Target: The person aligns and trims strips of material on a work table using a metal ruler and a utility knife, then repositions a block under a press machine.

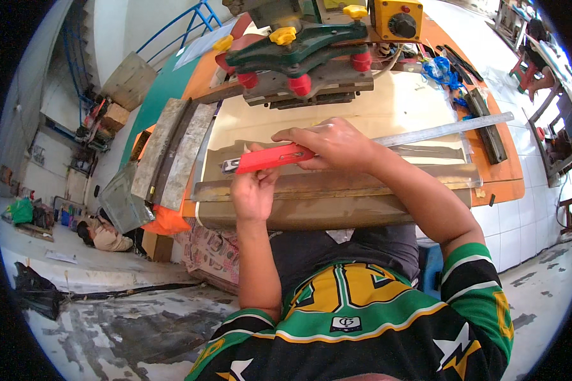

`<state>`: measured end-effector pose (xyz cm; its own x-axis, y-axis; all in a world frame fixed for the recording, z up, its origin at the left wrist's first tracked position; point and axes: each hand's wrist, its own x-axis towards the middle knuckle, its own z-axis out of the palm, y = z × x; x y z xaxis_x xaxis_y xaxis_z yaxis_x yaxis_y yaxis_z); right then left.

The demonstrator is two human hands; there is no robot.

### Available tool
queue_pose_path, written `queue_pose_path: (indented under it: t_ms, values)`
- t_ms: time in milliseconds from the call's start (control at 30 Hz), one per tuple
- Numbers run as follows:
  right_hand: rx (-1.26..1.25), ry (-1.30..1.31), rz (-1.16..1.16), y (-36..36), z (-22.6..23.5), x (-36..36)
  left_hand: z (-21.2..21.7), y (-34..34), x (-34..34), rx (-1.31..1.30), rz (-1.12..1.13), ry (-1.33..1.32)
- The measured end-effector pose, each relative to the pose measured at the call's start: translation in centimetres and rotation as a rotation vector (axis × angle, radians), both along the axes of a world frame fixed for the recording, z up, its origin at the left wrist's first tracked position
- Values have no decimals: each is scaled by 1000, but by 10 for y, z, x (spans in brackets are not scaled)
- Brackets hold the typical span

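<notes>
A red utility knife [273, 157] is held in front of me above the work table, its metal tip to the left. My right hand [343, 146] grips the rear of its handle, with the index finger lying over the top. At the front part, my left hand [254, 190] pinches it from below, some fingers hidden behind the handle. Beneath my hands a long metal bar [362, 185] lies across a brown sheet [324, 214] that bends over the table's near edge. A steel ruler [451, 129] reaches from behind my right wrist toward the right.
Over the table's far side hangs a machine with dark green arms [318, 44], red feet and yellow knobs, beside a yellow control box [397, 19]. Metal plates [184, 155] lie at the left, a dark bar [486, 126] at the right. A person [105, 235] is low on the left floor.
</notes>
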<state>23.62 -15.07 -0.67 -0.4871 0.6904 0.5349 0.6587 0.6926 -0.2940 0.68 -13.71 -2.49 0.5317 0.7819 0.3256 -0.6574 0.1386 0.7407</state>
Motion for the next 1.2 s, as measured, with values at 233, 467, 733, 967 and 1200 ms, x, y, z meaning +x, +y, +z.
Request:
queue_pose_path:
  t_ms: [233, 467, 733, 967, 1200]
  values:
    - [47, 20, 34, -1, -1, 3, 12, -14, 10, -89, 165, 73]
    - [79, 33, 24, -3, 3, 3, 16, -16, 13, -24, 175, 132]
    - [92, 44, 27, -2, 2, 5, 19, -17, 17, 7, 198, 185]
    - [127, 47, 35, -2, 2, 5, 19, -18, 17, 24, 208, 175]
    - [158, 61, 50, -1, 3, 4, 13, -16, 13, 18, 174, 115]
